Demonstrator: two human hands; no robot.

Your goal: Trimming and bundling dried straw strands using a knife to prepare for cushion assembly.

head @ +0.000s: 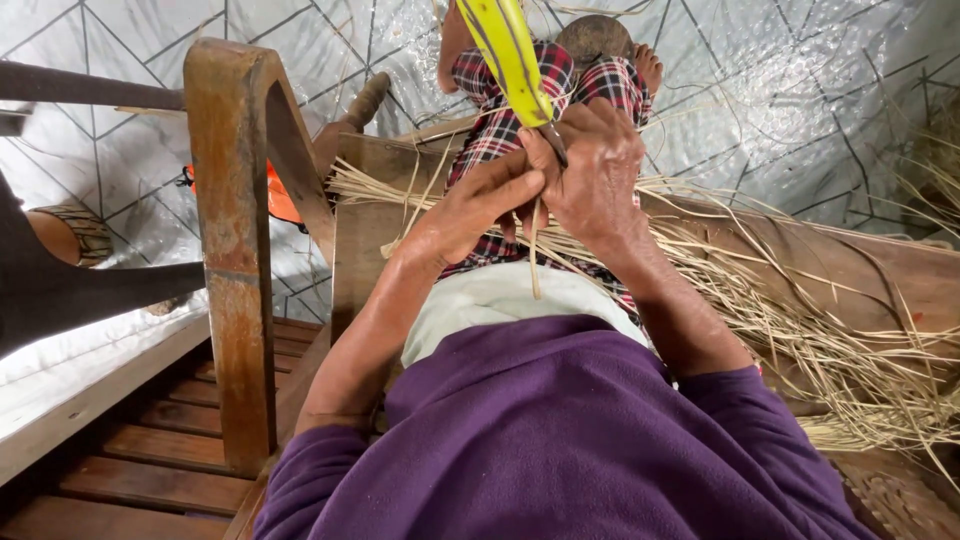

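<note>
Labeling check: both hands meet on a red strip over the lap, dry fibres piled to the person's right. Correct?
Not quite: the strip is yellow-green, not red, as the head view shows. The rest holds: left hand and right hand meet on it over the lap, dry fibres piled to the person's right.

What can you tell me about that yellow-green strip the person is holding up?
The strip is a long, flat, smooth blade of what looks like fresh plant stalk, yellow-green with thin dark lines along its length. It rises from the hands to the top edge of the picture, leaning slightly left. Its lower end narrows where the right hand grips it, with a small dark blade against it. The left hand pinches a thin pale sliver hanging below.
</note>
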